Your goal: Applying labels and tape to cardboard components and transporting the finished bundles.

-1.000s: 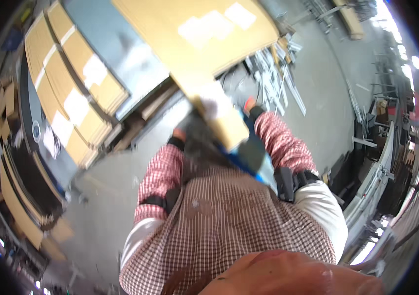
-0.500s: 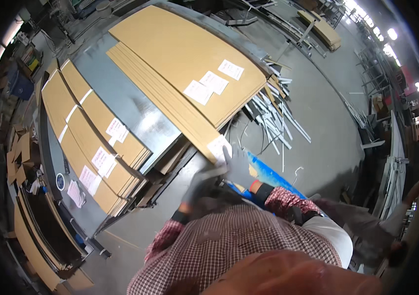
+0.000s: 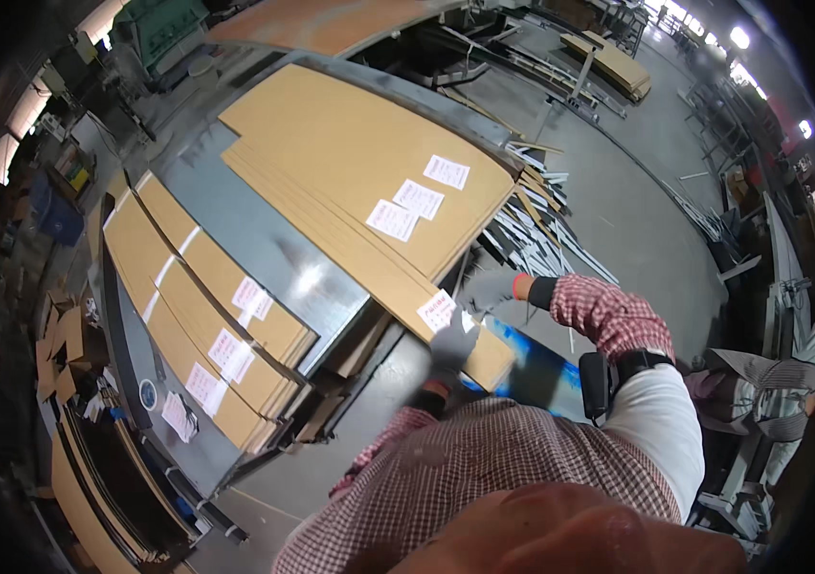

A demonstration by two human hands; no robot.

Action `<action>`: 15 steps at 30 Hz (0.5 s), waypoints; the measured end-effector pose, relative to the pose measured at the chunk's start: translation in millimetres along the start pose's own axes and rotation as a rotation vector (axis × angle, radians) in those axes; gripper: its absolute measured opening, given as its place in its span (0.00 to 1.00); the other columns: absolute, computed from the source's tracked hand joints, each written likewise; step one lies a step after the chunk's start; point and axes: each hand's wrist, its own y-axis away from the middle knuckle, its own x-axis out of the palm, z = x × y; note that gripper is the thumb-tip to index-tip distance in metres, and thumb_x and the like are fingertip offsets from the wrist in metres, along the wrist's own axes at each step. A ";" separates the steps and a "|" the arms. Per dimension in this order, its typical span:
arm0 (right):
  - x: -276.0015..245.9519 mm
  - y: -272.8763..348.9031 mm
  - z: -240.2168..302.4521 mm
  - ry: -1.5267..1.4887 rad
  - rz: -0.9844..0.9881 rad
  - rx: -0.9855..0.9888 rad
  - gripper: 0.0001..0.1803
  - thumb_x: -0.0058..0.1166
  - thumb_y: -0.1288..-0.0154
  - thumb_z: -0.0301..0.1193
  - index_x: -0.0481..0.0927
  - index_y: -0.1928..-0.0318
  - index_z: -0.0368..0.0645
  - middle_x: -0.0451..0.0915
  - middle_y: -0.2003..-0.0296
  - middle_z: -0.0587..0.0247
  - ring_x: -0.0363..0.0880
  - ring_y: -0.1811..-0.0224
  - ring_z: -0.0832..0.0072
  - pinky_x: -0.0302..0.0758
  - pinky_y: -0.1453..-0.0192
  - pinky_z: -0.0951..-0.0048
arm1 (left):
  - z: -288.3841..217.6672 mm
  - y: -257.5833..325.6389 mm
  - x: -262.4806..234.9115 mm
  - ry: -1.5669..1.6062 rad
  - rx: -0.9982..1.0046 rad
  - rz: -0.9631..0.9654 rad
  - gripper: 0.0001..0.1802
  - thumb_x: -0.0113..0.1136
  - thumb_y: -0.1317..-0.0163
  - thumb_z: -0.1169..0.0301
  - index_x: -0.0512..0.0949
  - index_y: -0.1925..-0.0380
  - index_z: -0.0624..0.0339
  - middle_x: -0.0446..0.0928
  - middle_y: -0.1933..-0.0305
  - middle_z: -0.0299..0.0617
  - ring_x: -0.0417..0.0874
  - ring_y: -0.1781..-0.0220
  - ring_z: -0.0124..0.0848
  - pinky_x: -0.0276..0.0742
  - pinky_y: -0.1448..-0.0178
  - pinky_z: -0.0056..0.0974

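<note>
Both my hands wear grey gloves and meet over the near end of a long, narrow tan board (image 3: 491, 360). A white printed label (image 3: 437, 310) lies on it. My left hand (image 3: 453, 346) rests on the board at the label's near side, a finger stretched toward the label. My right hand (image 3: 490, 291) reaches in from the right with bent fingers, its fingertips near the label's right edge; whether they pinch anything is hidden. Beside the narrow board lies a stack of wide tan boards (image 3: 359, 143), bearing three white labels (image 3: 417, 199).
To the left, strapped tan boards (image 3: 192, 316) with labels lie on a grey table (image 3: 206, 464) near a tape roll (image 3: 148, 394). White and dark strips (image 3: 541, 239) are heaped right of the stack. A blue-edged surface (image 3: 546, 368) stands beneath the board's end. Another person (image 3: 761, 392) is at right.
My left hand has moved right and forward onto the board beside the label. My right forearm has swung outward and forward. The board's near end shows more fully, and the view has shifted.
</note>
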 end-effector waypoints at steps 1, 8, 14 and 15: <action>5.7 1.4 -2.6 0.067 0.010 -0.082 0.10 0.54 0.49 0.35 0.78 0.68 0.43 0.80 0.69 0.52 0.75 0.72 0.53 0.69 0.69 0.57 | -1.1 6.3 4.6 -0.107 0.056 -0.068 0.26 0.55 0.43 0.52 0.75 0.50 0.56 0.78 0.80 0.47 0.79 0.76 0.46 0.73 0.73 0.49; 128.6 -61.2 -186.2 0.246 -0.488 0.300 0.13 0.51 0.48 0.36 0.83 0.66 0.42 0.83 0.67 0.52 0.80 0.66 0.54 0.75 0.62 0.58 | -17.7 -20.7 -16.6 0.065 0.424 0.051 0.19 0.52 0.40 0.54 0.78 0.55 0.52 0.78 0.78 0.43 0.80 0.78 0.42 0.73 0.76 0.46; 40.7 -46.2 23.4 0.011 -0.626 0.128 0.17 0.49 0.51 0.36 0.81 0.65 0.39 0.81 0.67 0.46 0.79 0.66 0.48 0.74 0.66 0.54 | 61.6 -1.8 -39.1 0.538 -0.235 -0.354 0.23 0.51 0.35 0.63 0.69 0.52 0.76 0.75 0.54 0.60 0.78 0.57 0.45 0.74 0.54 0.45; 42.6 -49.4 15.1 0.032 -0.345 0.283 0.18 0.51 0.55 0.35 0.82 0.64 0.37 0.81 0.66 0.43 0.79 0.65 0.48 0.74 0.65 0.55 | 47.8 16.7 -31.2 0.543 -0.293 -0.104 0.22 0.51 0.35 0.64 0.69 0.50 0.75 0.75 0.54 0.59 0.78 0.58 0.43 0.74 0.55 0.44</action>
